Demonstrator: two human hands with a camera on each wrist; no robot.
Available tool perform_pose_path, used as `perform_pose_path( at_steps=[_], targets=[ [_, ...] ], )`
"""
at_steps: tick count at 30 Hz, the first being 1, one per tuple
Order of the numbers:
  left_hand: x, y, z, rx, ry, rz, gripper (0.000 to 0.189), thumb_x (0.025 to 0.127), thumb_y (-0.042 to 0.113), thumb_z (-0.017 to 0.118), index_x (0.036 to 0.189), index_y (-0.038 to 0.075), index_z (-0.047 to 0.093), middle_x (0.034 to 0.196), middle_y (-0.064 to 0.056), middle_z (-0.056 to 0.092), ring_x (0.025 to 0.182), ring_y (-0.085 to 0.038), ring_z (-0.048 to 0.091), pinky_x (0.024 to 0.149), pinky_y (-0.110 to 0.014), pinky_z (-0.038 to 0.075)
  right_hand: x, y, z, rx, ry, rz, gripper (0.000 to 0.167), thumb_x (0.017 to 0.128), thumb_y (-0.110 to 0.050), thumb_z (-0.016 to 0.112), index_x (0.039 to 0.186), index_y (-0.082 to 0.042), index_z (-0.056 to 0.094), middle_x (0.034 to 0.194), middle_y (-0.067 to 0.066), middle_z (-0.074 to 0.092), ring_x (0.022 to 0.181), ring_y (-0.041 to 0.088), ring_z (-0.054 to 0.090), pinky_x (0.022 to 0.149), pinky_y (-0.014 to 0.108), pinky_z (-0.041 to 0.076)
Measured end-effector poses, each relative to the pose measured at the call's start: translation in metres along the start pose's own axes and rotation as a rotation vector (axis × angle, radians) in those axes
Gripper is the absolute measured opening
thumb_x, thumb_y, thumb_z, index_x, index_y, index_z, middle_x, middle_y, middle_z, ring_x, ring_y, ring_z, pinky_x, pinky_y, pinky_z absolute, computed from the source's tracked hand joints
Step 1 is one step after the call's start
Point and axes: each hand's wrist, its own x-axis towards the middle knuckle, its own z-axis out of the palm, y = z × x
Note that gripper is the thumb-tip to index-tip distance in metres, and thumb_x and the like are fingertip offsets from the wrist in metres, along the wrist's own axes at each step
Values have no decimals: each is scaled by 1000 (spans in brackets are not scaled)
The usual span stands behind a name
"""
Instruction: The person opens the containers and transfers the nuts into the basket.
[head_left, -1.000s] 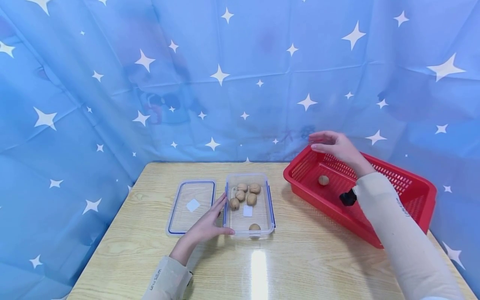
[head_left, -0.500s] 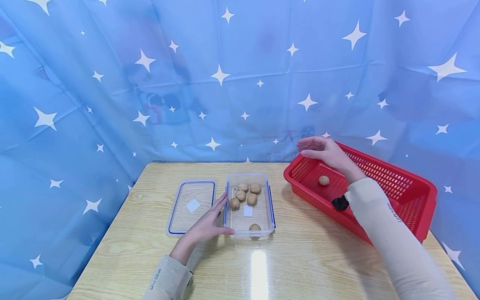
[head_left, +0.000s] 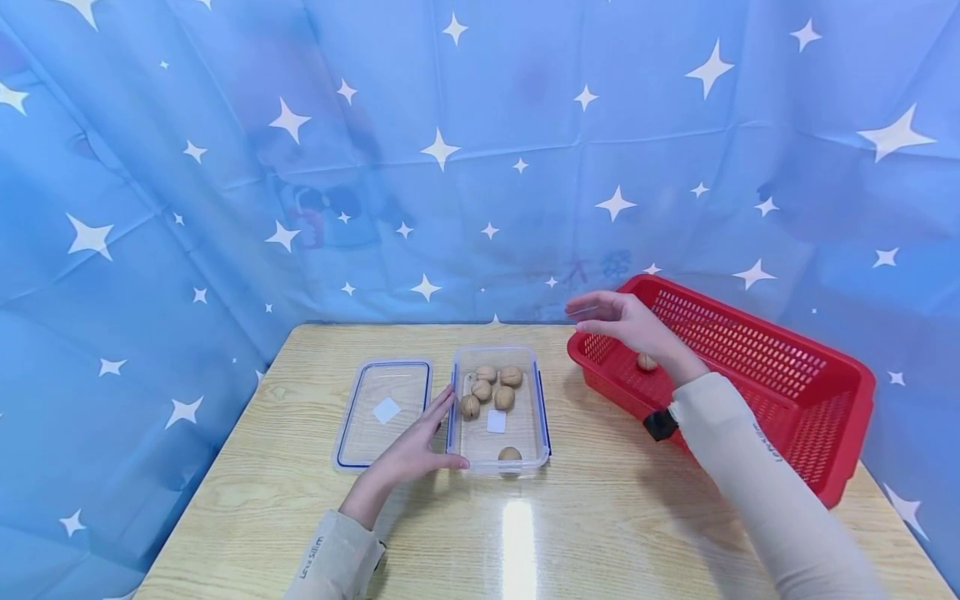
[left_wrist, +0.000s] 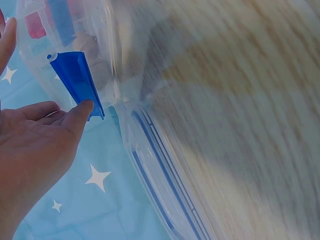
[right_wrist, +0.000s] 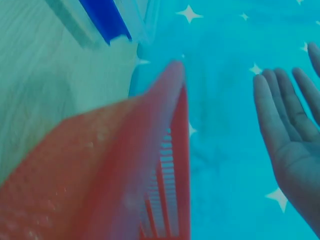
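Note:
In the head view, my left hand rests along the left side of a clear plastic food container, fingers extended. The left wrist view shows that thumb touching the container's blue latch. Several walnuts lie inside, mostly toward the far end, with one walnut near the front wall. My right hand hovers over the left end of a red plastic basket. Its fingers look fairly straight in the right wrist view, and no object shows in it. A single walnut lies in the basket, partly covered by the right wrist.
The container's lid, with a blue seal, lies flat to the left of the container. Everything stands on a wooden table. A blue curtain with white stars hangs close behind the table.
My right hand has moved left and slightly toward me, from above the basket's far side to its left end. The left hand, container and basket have stayed put.

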Motion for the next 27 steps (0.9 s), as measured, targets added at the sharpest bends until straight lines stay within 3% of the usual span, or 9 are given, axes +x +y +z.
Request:
perform_pose_path(
  at_steps=[5, 15, 24, 27],
  targets=[
    [0, 1, 0, 1, 0, -8, 106, 81, 25, 83, 160, 4, 15, 170, -6, 3, 156, -36, 6, 124, -59, 19, -1, 3, 17, 59, -47, -7, 46, 95, -20, 67, 138, -8, 55, 140, 19, 59, 125, 28, 61, 104, 50, 53],
    [-2, 2, -1, -6, -5, -11, 107, 81, 21, 83, 160, 5, 14, 170, -5, 2, 156, -33, 5, 124, -58, 18, 0, 10, 56, 141, -221, -73, 42, 96, -14, 65, 137, -8, 57, 138, 17, 61, 128, 38, 58, 99, 27, 56],
    [-1, 2, 0, -11, -4, -9, 106, 81, 21, 83, 160, 5, 14, 170, -6, 1, 156, -34, 5, 124, -59, 18, 0, 11, 84, 155, -391, -41, 44, 98, -24, 62, 140, -12, 55, 138, 14, 61, 130, 39, 55, 104, 36, 53],
    [0, 1, 0, -9, -1, -4, 107, 80, 22, 83, 160, 6, 14, 170, -6, 1, 156, -35, 5, 124, -60, 18, 2, 10, 92, 198, -463, -19, 45, 99, -22, 60, 141, -9, 52, 141, 19, 57, 131, 43, 52, 106, 42, 52]
  ],
)
